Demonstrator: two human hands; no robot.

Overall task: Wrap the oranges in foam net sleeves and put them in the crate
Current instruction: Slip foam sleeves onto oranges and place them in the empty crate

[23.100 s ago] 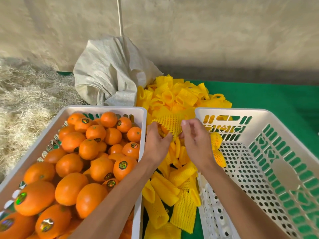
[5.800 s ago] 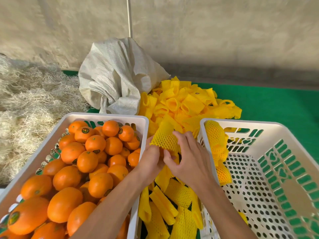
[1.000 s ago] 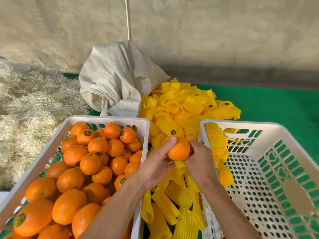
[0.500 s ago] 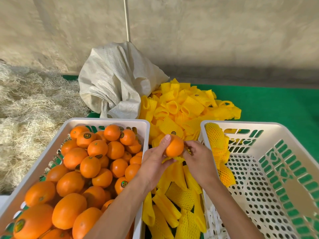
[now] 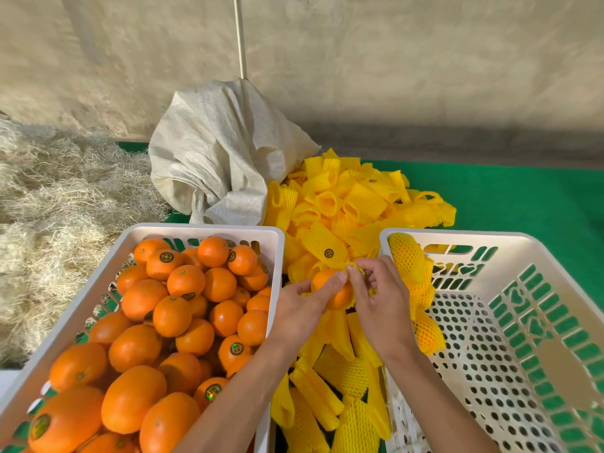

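Note:
My left hand (image 5: 302,307) holds a bare orange (image 5: 330,287) between the two crates, above the loose sleeves. A yellow foam net sleeve (image 5: 353,268) is stretched over the orange's far side and under it, and my right hand (image 5: 379,299) pinches its edge at the top. The left white crate (image 5: 209,232) is full of unwrapped oranges (image 5: 176,308). Several wrapped oranges (image 5: 413,279) stand stacked in the near-left corner of the right white crate (image 5: 457,238).
A heap of yellow foam net sleeves (image 5: 353,204) runs from between the crates onto the green mat (image 5: 529,204). A crumpled white woven sack (image 5: 222,152) lies behind the left crate. Straw (image 5: 52,223) covers the ground at left. A wall stands behind.
The orange has come down slightly between my hands, and my right hand has drawn a sleeve up around it; a second ago the sleeve sat bunched under the orange.

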